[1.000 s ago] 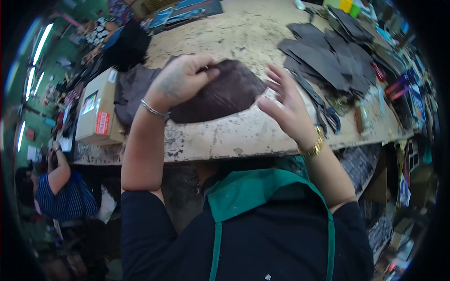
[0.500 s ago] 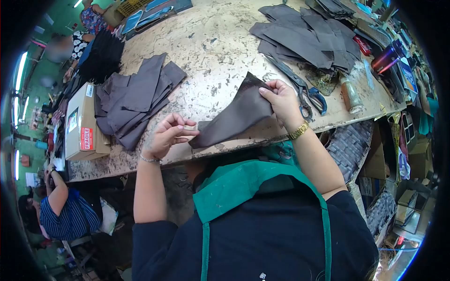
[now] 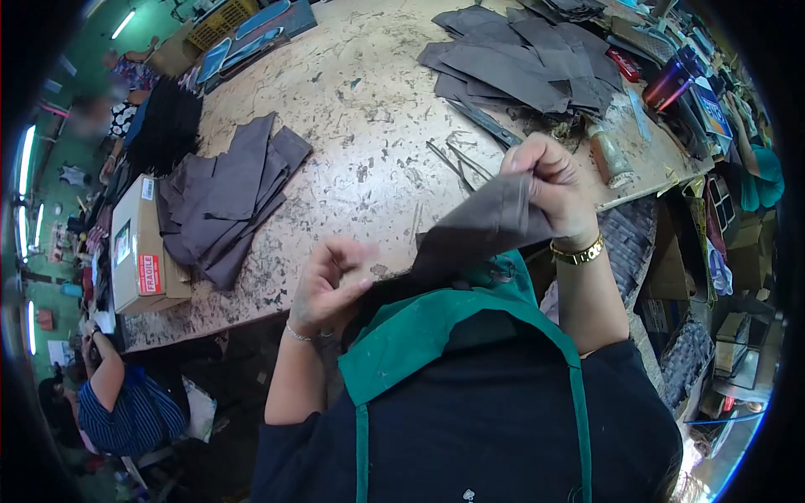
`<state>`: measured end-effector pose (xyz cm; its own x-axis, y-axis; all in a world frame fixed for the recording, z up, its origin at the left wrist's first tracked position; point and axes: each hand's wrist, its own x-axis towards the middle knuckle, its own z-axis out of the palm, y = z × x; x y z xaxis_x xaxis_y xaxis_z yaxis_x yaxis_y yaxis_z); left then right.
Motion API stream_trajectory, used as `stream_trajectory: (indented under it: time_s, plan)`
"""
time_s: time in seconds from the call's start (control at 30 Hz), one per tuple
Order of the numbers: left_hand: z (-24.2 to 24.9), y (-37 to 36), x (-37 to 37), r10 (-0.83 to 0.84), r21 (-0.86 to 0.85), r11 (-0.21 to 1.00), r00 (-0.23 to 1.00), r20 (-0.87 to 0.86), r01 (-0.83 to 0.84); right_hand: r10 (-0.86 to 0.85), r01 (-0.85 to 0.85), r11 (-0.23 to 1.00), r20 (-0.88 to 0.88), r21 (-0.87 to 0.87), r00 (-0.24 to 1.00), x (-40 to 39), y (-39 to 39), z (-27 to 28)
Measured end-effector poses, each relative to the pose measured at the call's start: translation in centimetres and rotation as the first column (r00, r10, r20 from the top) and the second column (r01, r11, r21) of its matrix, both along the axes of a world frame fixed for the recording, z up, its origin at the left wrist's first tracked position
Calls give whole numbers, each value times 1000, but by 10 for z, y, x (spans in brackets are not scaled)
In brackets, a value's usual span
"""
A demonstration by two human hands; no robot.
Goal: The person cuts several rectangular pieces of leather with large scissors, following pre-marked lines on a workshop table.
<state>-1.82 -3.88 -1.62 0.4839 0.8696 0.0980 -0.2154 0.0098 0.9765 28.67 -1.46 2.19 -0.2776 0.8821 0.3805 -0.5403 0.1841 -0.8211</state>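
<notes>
My right hand (image 3: 553, 189) is closed on one end of a dark brown piece of material (image 3: 478, 230), thin and flat like cloth or leather. The piece slants down to the left, over the table edge and in front of the green apron (image 3: 436, 323). Left of its lower end is my left hand (image 3: 331, 281), thumb and fingers apart, with nothing visible between them. Large scissors (image 3: 490, 124) lie just beyond my right hand, which hides their handles. Thin dark strips (image 3: 457, 163) rest on the worn table (image 3: 360, 134).
A pile of brown pieces (image 3: 226, 197) lies at the left beside a cardboard box (image 3: 138, 251). Another pile (image 3: 528, 63) is at the far right, near a glass jar (image 3: 610, 159) and a purple bottle (image 3: 673, 77). Another person (image 3: 130, 411) sits at lower left.
My right hand has moved right and toward my body, with the brown piece folding over. My left hand has come off the piece and opened. Thin dark strips now show on the table.
</notes>
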Motion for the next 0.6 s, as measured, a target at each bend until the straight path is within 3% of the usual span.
stream_trajectory:
  time_s: [0.03,0.07,0.13,0.17,0.2,0.23,0.27,0.33,0.4,0.47,0.53,0.6]
  plan:
    - [9,4,5,133,185,978,976,-173,-100,75,-76,997,25,5,997,-3,-3,-1]
    - [19,7,15,140,184,977,975,-173,-108,83,-100,991,180,91,980,-7,-4,4]
    - [31,8,40,39,284,958,962,-271,41,-35,-119,956,505,269,863,-26,-12,26]
    - [30,7,52,-54,274,955,972,-230,118,-82,-84,962,566,260,820,-33,-17,34]
    - [29,6,64,-151,268,943,970,-189,199,-86,-81,962,566,262,820,-31,-18,37]
    - [30,-3,72,-227,-88,972,965,-133,217,-243,70,932,470,355,849,-26,-19,40]
    - [29,-4,76,-317,-88,948,937,-147,307,-393,224,875,359,429,847,-19,-20,43]
    - [14,-6,70,-376,-6,924,906,-193,382,-450,407,873,119,269,885,4,-16,44]
    - [21,-6,45,-320,-80,947,925,-206,310,-486,457,867,130,200,865,21,-11,38]
    - [19,-11,20,-24,-330,939,978,206,92,-493,493,868,215,56,843,19,-11,23]
    - [18,-1,-9,171,-385,921,954,246,-66,-517,533,844,335,50,788,-12,-1,-9]
    - [0,17,-44,272,-362,889,959,-80,-282,-520,555,822,566,127,640,-40,13,-43]
